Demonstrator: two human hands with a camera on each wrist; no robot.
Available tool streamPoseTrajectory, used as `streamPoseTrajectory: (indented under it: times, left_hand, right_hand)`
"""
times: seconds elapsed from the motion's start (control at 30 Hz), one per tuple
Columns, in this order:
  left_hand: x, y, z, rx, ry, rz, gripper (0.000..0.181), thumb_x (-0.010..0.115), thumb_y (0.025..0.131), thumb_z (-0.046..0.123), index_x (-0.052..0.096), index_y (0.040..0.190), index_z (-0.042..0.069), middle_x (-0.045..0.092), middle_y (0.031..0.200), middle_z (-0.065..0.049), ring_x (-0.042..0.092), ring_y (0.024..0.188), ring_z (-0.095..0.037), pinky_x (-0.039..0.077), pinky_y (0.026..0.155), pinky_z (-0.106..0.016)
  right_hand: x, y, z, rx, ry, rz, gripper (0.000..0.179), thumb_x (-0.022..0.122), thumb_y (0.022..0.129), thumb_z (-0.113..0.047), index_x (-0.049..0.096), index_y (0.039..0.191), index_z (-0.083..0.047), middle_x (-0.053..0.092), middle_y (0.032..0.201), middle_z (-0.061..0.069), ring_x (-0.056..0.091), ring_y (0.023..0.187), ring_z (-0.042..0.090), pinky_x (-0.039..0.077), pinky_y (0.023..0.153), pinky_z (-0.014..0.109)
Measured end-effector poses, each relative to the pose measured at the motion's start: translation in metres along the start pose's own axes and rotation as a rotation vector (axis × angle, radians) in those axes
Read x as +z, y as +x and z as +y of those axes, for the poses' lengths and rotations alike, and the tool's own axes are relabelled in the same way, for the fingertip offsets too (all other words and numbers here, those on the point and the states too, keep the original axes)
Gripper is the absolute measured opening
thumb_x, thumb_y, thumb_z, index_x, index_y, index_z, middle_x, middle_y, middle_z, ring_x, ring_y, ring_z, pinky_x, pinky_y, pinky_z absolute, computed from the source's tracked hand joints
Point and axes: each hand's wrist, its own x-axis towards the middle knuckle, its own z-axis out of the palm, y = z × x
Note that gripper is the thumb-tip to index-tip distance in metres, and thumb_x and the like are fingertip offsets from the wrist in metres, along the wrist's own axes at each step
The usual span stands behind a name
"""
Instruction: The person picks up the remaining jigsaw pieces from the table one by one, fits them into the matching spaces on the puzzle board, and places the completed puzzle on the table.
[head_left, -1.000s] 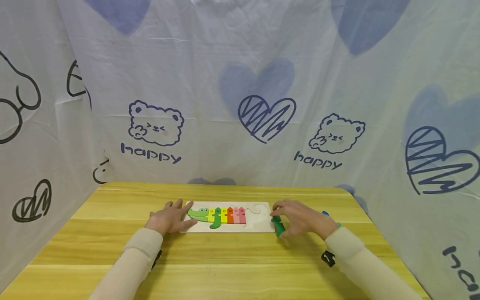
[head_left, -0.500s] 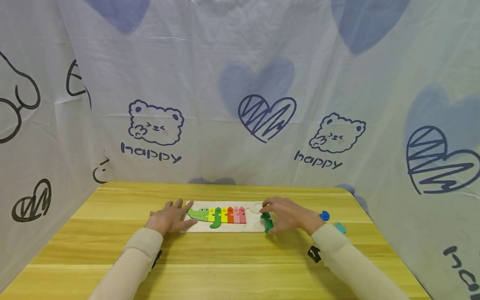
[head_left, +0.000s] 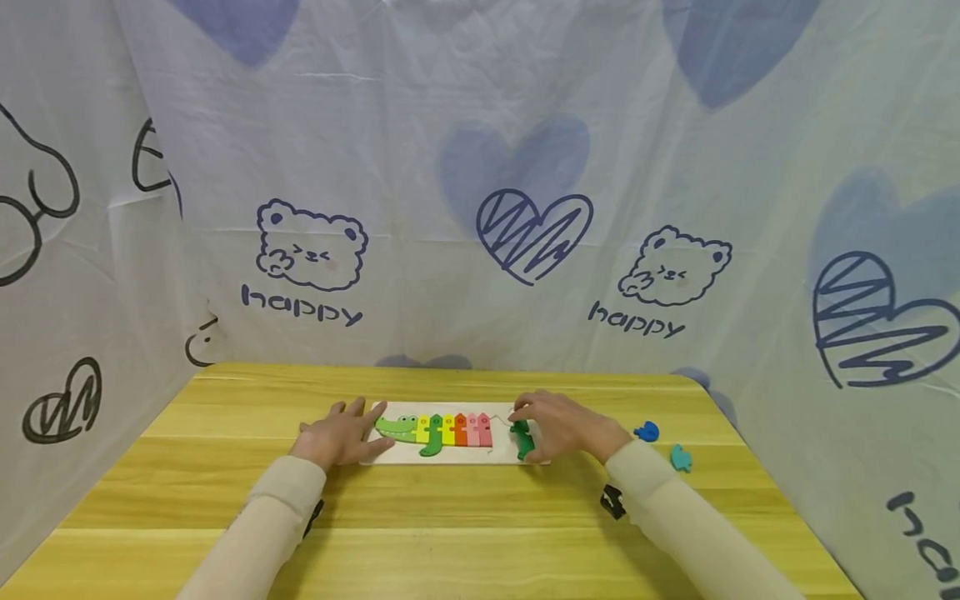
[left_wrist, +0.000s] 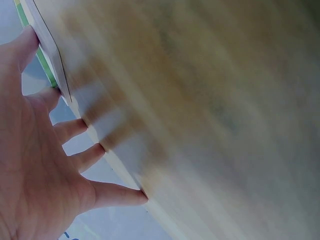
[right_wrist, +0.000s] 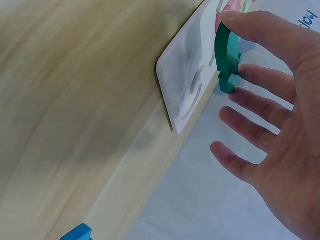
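A white puzzle board (head_left: 467,457) lies on the wooden table, with a crocodile head piece (head_left: 396,428) and a row of yellow, green, red and pink body pieces (head_left: 461,432) set in it. At the board's left end my left hand (head_left: 337,435) spreads its fingers, thumb and index finger resting on the edge. My right hand (head_left: 564,425) pinches a dark green puzzle piece (right_wrist: 227,50) between thumb and fingers, over the board's right part. In the right wrist view the piece stands on edge above the board, near the curled tail outline (right_wrist: 196,89).
To the right of the board lie a blue piece (head_left: 647,431) and a turquoise piece (head_left: 681,458). A white cloth printed with hearts and bears (head_left: 420,325) hangs behind the table and along its sides.
My right hand has moved left with the green piece, from beside the board's right edge to over the board. The blue and turquoise pieces have come into full view. My left hand stays put.
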Motion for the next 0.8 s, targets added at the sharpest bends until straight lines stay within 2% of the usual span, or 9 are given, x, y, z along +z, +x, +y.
streamPoseTrajectory:
  times: [0.4,0.8]
  left_hand:
    - [-0.002,-0.003,0.002,0.002,0.001,-0.004,0.084,0.047,0.098,0.07,0.028,0.165,0.022,0.027,0.168,-0.024,0.025,0.151,-0.058,0.026,0.095,-0.094]
    - [-0.002,-0.002,0.002,0.0,0.005,-0.007,0.084,0.047,0.099,0.07,0.028,0.165,0.022,0.027,0.168,-0.025,0.025,0.151,-0.058,0.026,0.095,-0.094]
  right_hand:
    - [0.001,0.014,-0.007,0.002,0.019,-0.016,0.064,0.085,0.083,-0.04,0.068,0.136,-0.009,0.061,0.143,0.013,0.057,0.129,0.032,0.048,0.113,0.053]
    - [0.008,0.023,-0.01,0.051,-0.019,-0.033,0.065,0.084,0.084,-0.044,0.067,0.138,-0.014,0.06,0.143,0.01,0.056,0.125,0.028,0.049,0.112,0.049]
